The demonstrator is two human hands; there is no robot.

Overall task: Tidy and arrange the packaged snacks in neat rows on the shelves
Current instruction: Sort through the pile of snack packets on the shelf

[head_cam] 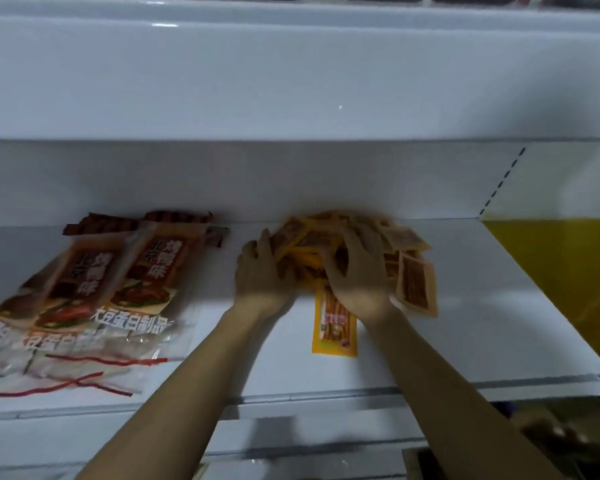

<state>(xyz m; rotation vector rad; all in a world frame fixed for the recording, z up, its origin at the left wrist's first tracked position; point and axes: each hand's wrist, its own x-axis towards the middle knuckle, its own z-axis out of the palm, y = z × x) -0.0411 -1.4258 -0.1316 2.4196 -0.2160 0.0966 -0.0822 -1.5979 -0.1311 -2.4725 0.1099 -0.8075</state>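
A loose pile of small orange-yellow snack packets point(400, 244) lies at the back of the white shelf point(482, 306), right of centre. My left hand point(260, 271) presses against the pile's left side, fingers curled around packets. My right hand point(357, 268) lies on top of the pile, fingers spread over it. One long yellow packet point(335, 327) sticks out toward me from under the right hand. Another packet point(416, 285) stands tilted at the pile's right edge. Two large clear bags with brown and red print point(94, 292) lie flat on the shelf's left part.
A white shelf panel point(291, 81) overhangs from above. A yellow side panel point(561, 271) closes the shelf on the right. Dark brown packets point(118, 223) lie behind the large bags. The shelf's front rail point(326, 393) runs below my forearms.
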